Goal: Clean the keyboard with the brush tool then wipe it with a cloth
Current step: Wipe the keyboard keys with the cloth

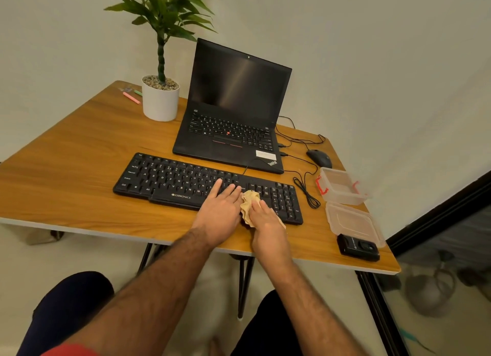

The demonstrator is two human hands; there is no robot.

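Observation:
A black keyboard (170, 180) lies across the wooden table (79, 154) in front of the laptop. My left hand (220, 209) rests flat on the keys right of the middle, fingers spread, holding nothing. My right hand (268, 223) presses a crumpled beige cloth (248, 201) onto the keyboard between the main keys and the number pad. Part of the cloth is hidden under that hand. No brush tool is in view.
An open black laptop (233, 116) stands behind the keyboard, with a potted plant (160, 100) to its left. On the right are a black mouse (318, 157), loose cables (305, 191), a clear plastic box (342, 187), its lid (353, 223) and a small black device (358, 248).

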